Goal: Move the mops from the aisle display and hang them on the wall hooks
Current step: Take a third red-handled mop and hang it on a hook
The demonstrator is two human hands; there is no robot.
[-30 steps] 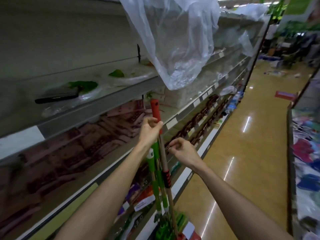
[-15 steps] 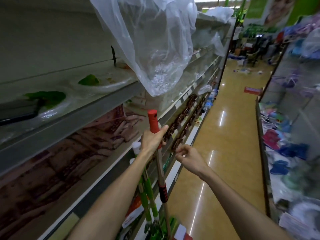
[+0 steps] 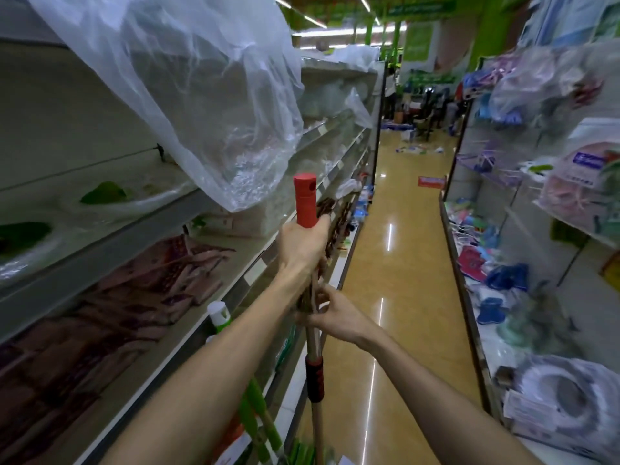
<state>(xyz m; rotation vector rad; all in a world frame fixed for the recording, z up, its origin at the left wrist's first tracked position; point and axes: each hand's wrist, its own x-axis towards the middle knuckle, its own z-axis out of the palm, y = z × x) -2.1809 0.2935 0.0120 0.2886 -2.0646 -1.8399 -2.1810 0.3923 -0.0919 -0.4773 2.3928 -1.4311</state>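
Note:
I hold a mop upright by its pole; the red top grip (image 3: pixel 305 200) sticks up above my left hand (image 3: pixel 303 245), which grips the pole just under the red part. My right hand (image 3: pixel 335 317) grips the metal pole lower down, above a red and black collar (image 3: pixel 314 380). The mop's head is out of view below. Two more mops with green handles (image 3: pixel 258 411) and a white cap (image 3: pixel 218 315) stand against the left shelving, partly hidden behind my left forearm.
Long shelving (image 3: pixel 100 229) runs along the left, with a loose clear plastic sheet (image 3: pixel 208 95) hanging from above. Shelves of packaged goods (image 3: pixel 553 229) line the right. A shiny aisle floor (image 3: pixel 396 250) runs ahead, with a red sign (image 3: pixel 431 181) and scattered items at its far end.
The mop has risen and come towards the aisle. My right hand has left the shelf edge and taken hold of the pole below my left hand. My view has turned right, down the aisle.

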